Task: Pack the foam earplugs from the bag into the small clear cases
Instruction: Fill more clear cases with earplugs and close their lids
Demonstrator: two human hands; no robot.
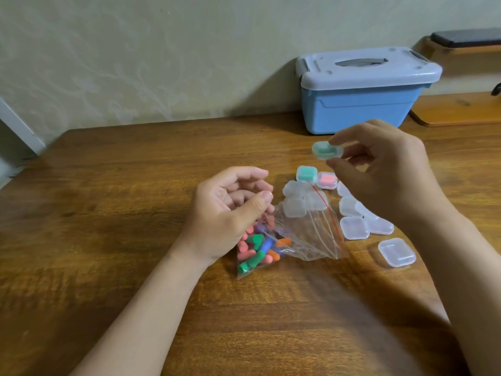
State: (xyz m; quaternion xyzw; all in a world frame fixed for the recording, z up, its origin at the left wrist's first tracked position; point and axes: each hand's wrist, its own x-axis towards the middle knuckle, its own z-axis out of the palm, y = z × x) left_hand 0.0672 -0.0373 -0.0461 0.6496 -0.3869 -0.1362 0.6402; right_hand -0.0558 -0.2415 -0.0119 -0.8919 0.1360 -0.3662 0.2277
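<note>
A small clear plastic case of green earplugs [327, 150] is pinched by fingertips of the right hand [385, 172], two filled cases [307, 173] lying just below them; the left hand [230, 210] is held loosely curled, empty.

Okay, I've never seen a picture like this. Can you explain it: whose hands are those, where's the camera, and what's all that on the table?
There's no machine here. These are a person's two bare hands, seen from one wide-angle camera worn on their head, looking down. The right hand pinches a small clear case with green earplugs inside, raised above the wooden table. The left hand is loosely curled over a clear bag of coloured foam earplugs; I can't tell whether it grips the bag. On the table lie a filled green case, a filled pink case, several empty cases and a blue storage box.
</note>
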